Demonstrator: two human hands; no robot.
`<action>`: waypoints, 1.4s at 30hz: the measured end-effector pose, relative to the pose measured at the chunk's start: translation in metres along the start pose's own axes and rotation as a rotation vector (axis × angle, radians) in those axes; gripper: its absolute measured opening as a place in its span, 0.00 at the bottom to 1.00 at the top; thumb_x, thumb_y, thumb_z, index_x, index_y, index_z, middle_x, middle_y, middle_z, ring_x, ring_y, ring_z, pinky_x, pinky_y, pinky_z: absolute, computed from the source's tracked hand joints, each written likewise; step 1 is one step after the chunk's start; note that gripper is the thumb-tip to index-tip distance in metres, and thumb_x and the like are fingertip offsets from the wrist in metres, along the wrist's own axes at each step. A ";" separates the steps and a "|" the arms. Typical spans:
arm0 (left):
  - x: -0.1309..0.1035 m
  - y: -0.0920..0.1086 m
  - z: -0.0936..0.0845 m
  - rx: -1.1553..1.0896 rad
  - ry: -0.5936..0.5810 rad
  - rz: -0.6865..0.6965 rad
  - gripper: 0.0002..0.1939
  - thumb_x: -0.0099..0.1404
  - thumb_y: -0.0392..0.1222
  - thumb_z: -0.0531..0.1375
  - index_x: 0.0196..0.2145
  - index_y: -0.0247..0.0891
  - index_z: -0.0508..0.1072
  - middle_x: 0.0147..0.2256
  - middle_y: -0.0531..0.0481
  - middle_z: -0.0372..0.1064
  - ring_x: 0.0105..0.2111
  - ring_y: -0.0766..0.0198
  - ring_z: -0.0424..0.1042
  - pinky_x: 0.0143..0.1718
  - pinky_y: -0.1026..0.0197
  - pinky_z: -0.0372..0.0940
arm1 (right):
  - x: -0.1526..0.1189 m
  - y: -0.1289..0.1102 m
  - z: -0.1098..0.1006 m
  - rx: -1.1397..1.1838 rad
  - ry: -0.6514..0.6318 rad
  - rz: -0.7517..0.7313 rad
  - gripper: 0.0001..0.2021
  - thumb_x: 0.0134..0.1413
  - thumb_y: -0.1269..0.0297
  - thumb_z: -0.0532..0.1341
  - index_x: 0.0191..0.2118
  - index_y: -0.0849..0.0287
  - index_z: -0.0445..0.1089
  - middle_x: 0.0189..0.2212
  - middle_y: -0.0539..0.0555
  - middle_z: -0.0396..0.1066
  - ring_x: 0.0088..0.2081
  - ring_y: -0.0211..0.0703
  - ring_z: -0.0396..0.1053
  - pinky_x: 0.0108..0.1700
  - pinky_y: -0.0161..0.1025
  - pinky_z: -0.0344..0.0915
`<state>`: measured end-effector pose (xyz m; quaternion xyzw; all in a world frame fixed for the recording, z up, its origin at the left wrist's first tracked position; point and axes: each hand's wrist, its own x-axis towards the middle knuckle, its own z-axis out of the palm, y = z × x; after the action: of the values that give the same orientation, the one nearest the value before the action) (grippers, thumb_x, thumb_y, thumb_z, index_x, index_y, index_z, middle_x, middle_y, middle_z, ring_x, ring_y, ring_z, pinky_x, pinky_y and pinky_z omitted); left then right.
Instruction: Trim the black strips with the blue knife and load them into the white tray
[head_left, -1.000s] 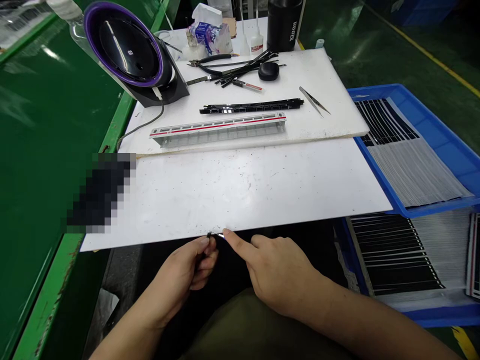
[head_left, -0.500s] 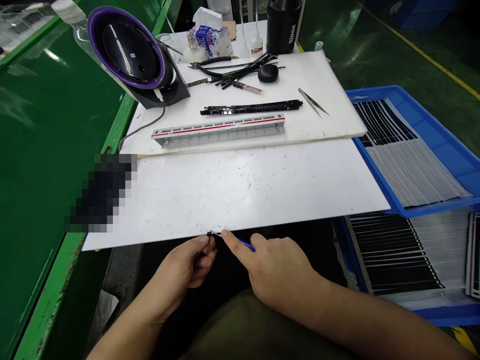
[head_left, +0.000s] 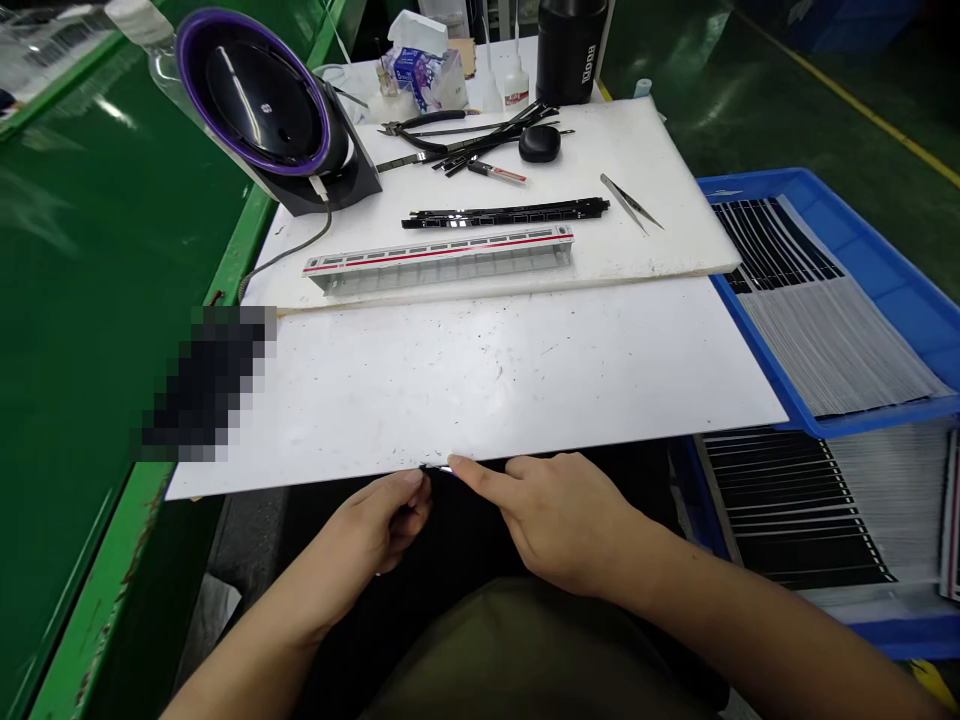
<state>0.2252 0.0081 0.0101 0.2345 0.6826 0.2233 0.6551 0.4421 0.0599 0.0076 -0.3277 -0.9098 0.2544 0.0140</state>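
Note:
At the front edge of the white board (head_left: 525,380), my left hand (head_left: 379,520) pinches a small black part (head_left: 424,469) between thumb and fingers. My right hand (head_left: 562,520) is closed around a slim blue-handled knife, its index finger stretched along it. The bright blade (head_left: 444,469) points left at the black part; the handle is now hidden under the hand. Beyond, on a white foam slab (head_left: 652,245), lie a silver-grey model train car body (head_left: 442,255) with a red stripe and a bundle of black strips (head_left: 510,213).
Tweezers (head_left: 631,203), a black oval case (head_left: 539,143), pliers (head_left: 424,130) and loose black strips lie farther back. A purple-rimmed fan (head_left: 259,95) stands at left, a black bottle (head_left: 571,50) at the back. Blue trays (head_left: 892,250) with stacked strips stand to the right.
My right hand has turned slightly, so the blue handle no longer shows and the blade catches the light. My left hand keeps its pinch on the black part. The view has shifted slightly.

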 end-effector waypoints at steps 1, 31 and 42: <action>0.000 0.000 -0.001 0.001 0.003 -0.003 0.22 0.63 0.60 0.53 0.25 0.39 0.60 0.21 0.59 0.46 0.20 0.71 0.42 0.18 0.68 0.42 | 0.000 0.001 -0.001 0.004 -0.002 -0.004 0.29 0.63 0.69 0.48 0.68 0.45 0.48 0.30 0.49 0.70 0.24 0.40 0.63 0.24 0.38 0.44; -0.002 0.006 0.002 -0.024 0.001 -0.010 0.18 0.65 0.54 0.51 0.26 0.38 0.59 0.21 0.59 0.47 0.19 0.72 0.41 0.17 0.70 0.41 | -0.003 -0.010 0.003 -0.051 -0.001 0.034 0.32 0.60 0.70 0.50 0.69 0.45 0.45 0.28 0.48 0.68 0.22 0.40 0.63 0.24 0.37 0.47; -0.021 0.006 -0.001 -0.170 -0.237 0.071 0.18 0.68 0.53 0.49 0.28 0.37 0.62 0.21 0.59 0.44 0.19 0.72 0.38 0.20 0.66 0.36 | -0.016 -0.007 0.029 0.094 0.166 0.013 0.33 0.58 0.74 0.47 0.69 0.53 0.45 0.33 0.54 0.71 0.26 0.44 0.69 0.27 0.40 0.65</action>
<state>0.2246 0.0002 0.0303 0.2271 0.5703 0.2741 0.7403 0.4450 0.0326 -0.0121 -0.3526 -0.8904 0.2688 0.1032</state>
